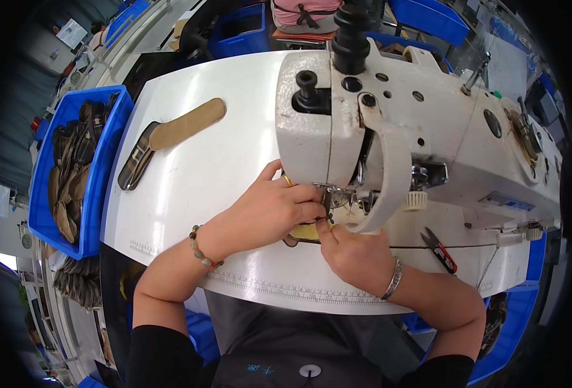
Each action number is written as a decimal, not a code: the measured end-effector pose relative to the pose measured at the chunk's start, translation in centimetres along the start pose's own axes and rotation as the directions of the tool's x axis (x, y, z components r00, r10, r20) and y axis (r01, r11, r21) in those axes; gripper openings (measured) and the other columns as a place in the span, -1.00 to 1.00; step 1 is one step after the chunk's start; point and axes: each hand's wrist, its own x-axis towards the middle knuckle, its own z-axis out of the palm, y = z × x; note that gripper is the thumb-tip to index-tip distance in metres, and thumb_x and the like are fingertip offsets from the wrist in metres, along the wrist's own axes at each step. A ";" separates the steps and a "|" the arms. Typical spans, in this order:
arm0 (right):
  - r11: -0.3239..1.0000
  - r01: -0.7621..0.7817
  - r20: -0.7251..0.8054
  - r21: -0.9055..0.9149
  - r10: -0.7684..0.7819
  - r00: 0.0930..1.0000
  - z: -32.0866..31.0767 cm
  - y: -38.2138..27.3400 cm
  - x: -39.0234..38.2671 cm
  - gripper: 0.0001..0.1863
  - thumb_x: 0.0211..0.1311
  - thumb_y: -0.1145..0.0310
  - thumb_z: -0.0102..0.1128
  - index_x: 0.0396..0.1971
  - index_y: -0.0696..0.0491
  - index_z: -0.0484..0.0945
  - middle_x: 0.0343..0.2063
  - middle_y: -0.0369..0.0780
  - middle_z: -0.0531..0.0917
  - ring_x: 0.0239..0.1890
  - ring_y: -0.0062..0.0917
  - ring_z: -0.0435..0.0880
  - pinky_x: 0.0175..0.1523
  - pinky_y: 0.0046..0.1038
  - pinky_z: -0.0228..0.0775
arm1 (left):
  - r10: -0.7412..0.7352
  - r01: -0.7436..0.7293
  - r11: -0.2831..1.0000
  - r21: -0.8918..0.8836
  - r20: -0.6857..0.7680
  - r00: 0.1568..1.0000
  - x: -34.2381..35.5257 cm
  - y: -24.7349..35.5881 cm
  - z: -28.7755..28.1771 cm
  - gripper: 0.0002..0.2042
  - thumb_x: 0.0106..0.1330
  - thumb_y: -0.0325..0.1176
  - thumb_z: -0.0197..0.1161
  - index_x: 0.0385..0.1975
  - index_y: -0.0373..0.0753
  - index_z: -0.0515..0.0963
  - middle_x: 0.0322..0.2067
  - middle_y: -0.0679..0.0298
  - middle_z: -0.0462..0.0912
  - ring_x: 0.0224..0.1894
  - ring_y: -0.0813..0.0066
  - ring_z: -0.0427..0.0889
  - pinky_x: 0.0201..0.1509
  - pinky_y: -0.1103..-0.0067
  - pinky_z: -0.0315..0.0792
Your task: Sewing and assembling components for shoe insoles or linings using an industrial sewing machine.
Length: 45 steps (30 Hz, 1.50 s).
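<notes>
Both hands meet at the needle area of a white sewing machine [305, 149]. Beneath my fingers lies a yellow piece with a dark edge [306, 233], mostly covered by the hands. My left hand [266, 210] has its fingertips closed on the piece beside the presser foot, thumb raised apart. From the right, my right hand [360, 257] pinches the near side of the same piece, its fingertips touching those of the left. On the table's left part rest a tan, rounded-end strip [189, 123] and a dark plaid one [137, 158], partly overlapping.
Red-handled thread snips [439, 251] lie right of my right hand. A blue bin [98, 194] full of dark and brown pieces stands at the table's left. A printed ruler scale [286, 289] runs along the near edge of the white tabletop [234, 77]. More blue bins sit behind.
</notes>
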 end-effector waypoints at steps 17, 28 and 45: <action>0.899 -0.309 0.090 0.310 0.296 0.951 1.0 0.9 0.9 -0.84 0.28 0.34 0.12 -0.28 0.01 0.68 -0.58 -0.20 0.68 -0.56 -0.24 0.68 -0.47 -0.23 0.53 | -0.153 0.149 0.985 -0.087 -0.039 0.987 1.0 -0.3 -0.2 -0.85 0.17 -0.36 0.32 -0.28 -0.02 0.71 -0.29 0.43 0.73 -0.13 0.42 0.67 0.29 0.27 0.17; 0.929 -0.189 -0.120 0.319 0.237 0.964 1.8 2.8 0.7 -0.86 0.15 0.35 0.22 -0.32 -0.02 0.71 -0.68 -0.25 0.63 -0.66 -0.31 0.63 -0.57 -0.30 0.43 | -0.152 0.085 0.954 -0.288 -0.217 0.964 0.5 -2.3 1.1 -0.85 0.20 -0.28 0.39 -0.24 -0.01 0.70 -0.23 0.44 0.70 -0.05 0.46 0.61 0.27 0.30 0.17; 0.963 -0.185 -0.004 0.194 0.190 0.982 1.4 3.1 0.8 -0.72 0.16 0.40 0.29 -0.10 -0.08 0.71 -0.58 -0.29 0.70 -0.57 -0.44 0.69 -0.40 -0.36 0.53 | -0.174 0.119 0.958 -0.262 -0.198 0.965 1.0 -3.2 1.6 -0.83 0.16 -0.12 0.42 -0.34 0.01 0.70 -0.24 0.51 0.62 0.05 0.44 0.49 0.41 0.02 0.01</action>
